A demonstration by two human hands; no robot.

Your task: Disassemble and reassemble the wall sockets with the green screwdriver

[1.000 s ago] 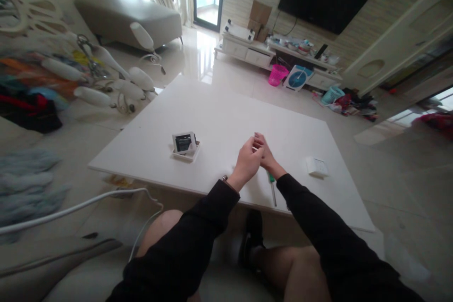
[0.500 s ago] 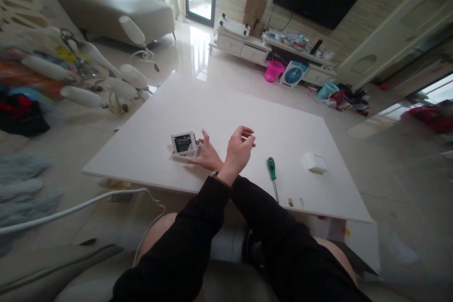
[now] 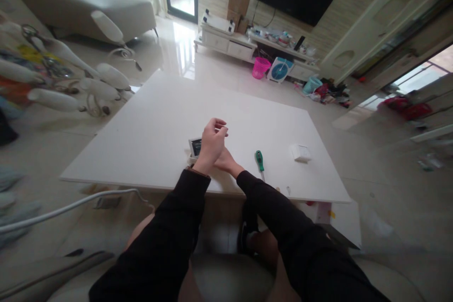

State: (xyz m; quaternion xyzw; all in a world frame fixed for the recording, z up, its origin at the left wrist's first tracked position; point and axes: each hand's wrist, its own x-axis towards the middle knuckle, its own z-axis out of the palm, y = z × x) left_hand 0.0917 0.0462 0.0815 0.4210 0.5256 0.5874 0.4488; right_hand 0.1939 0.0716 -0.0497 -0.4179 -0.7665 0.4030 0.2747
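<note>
My left hand is crossed over my right, its fingers curled in with thumb and fingertips close together. Whatever they pinch, if anything, is too small to make out. Behind and below it, my right hand reaches left, its fingers hidden by my left hand. At its hidden end is a white square box with a dark inside, tilted and partly covered by my left hand. Right of my hands, a green-handled screwdriver lies on the white table.
A small white box sits near the table's right side. Tiny pieces, one of them a clear bit, lie by the near edge. A white cable runs at the lower left. Left of the table is a lamp with several white shades.
My view has shifted. The square box has moved right across the table along with my right hand. My left hand has come back leftward and now covers part of the box and my right fingers.
</note>
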